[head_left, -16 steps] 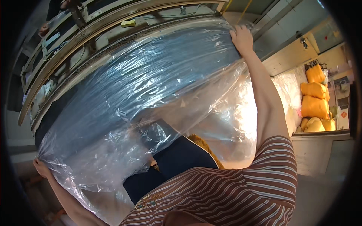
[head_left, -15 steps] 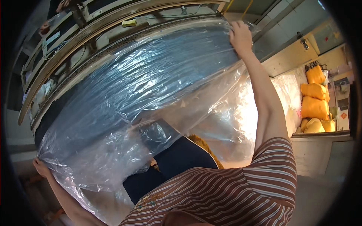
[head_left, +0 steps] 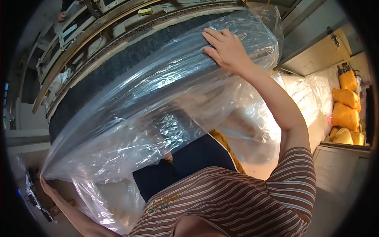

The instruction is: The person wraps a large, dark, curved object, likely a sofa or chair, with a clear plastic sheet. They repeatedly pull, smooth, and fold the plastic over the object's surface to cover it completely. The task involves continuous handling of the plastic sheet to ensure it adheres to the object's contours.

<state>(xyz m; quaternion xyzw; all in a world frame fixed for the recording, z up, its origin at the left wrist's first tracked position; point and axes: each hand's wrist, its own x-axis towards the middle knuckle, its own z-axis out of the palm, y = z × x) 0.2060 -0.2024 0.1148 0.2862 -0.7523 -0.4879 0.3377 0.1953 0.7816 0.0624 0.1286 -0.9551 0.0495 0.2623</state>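
Note:
A wide sheet of clear plastic film (head_left: 154, 89) stretches across a dark work surface (head_left: 85, 93) and hangs in glossy folds down over my lap. At the left end, my left hand (head_left: 48, 187) is closed on a gathered corner of the film, its fingers partly hidden. My right hand (head_left: 227, 51) lies on the film toward the far right, palm down, with fingers stretched out and the thumb apart. Beyond that hand, the film's right end bunches up loosely. Along the far side, a strip of the dark surface shows bare.
Behind the surface runs a long wooden rail (head_left: 71, 51) of a frame, with a small yellow block (head_left: 145, 12) on it. Stacked yellow bundles (head_left: 344, 114) stand at the right, beside a bright heap of clear plastic (head_left: 308, 93). Another person's hand (head_left: 62, 16) shows at the far left.
My right hand has come left and nearer from the far right corner, its fingers now spread. The film's far edge has drawn toward me, baring the dark strip. My left hand is slightly lower.

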